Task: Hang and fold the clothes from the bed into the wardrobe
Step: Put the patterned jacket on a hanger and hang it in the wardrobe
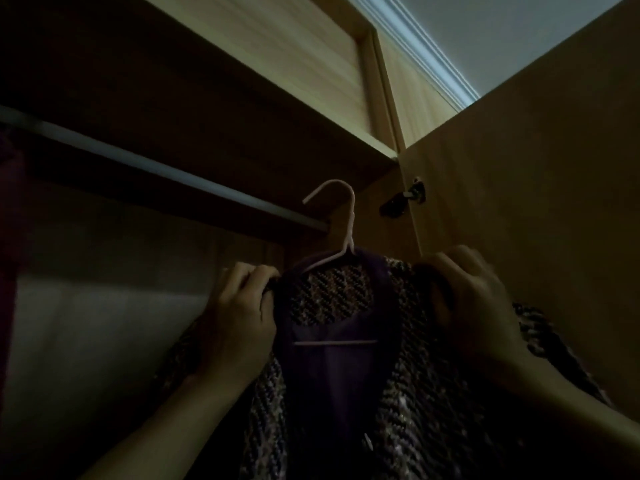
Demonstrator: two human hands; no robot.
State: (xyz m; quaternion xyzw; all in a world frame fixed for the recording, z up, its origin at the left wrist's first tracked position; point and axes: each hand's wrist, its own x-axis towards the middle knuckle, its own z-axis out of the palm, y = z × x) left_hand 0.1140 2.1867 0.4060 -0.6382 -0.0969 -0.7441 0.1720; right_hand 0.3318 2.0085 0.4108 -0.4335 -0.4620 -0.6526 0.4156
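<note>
Two hands hold a knitted cardigan on a hanger up in front of the open wardrobe.

The left hand [239, 306] grips the left shoulder of the cardigan [408, 358] with fingers curled around the fabric, and the right hand [467, 299] grips the right shoulder in the same way. The cardigan is purple and mottled, with a dark purple lining, and it sits on a pale hanger [341, 216]. The hook of the hanger is upright, near the right end of the rail [156, 168] but not on it. The wardrobe door [536, 168] stands open on the right, its hinge [403, 199] just beside the hook. A dark red garment [10, 209] hangs at the far left.
</note>
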